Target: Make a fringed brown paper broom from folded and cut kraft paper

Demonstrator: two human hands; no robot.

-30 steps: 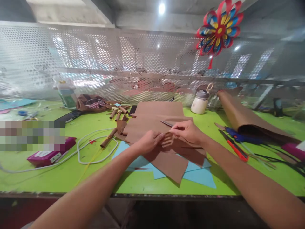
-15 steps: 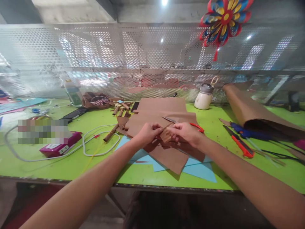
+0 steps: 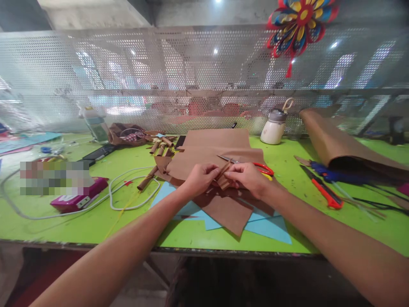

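Note:
Between both hands is a small folded piece of brown paper [image 3: 224, 181]. My left hand [image 3: 203, 178] pinches its left side with thumb and fingers. On its right side, my right hand [image 3: 244, 177] grips it the same way; some fingertips are hidden behind the paper. Larger brown paper sheets [image 3: 217, 138] lie under and behind the hands, with light blue paper [image 3: 268, 230] beneath them. Scissors with red handles [image 3: 263, 168] rest on the brown paper, just beyond my right hand, their blades pointing left.
Several rolled brown paper tubes [image 3: 161, 148] lie left of the sheets, near a white cable [image 3: 110, 192] and a purple box [image 3: 79, 198]. To the right are a red utility knife [image 3: 326, 194], a blue glue gun [image 3: 332, 174] and rolled brown paper [image 3: 345, 140]. A white bottle [image 3: 273, 128] stands behind.
The small paper has tilted and now shows narrower, creased folds between my fingers. Both hands stay at nearly the same place, and the view has shifted slightly.

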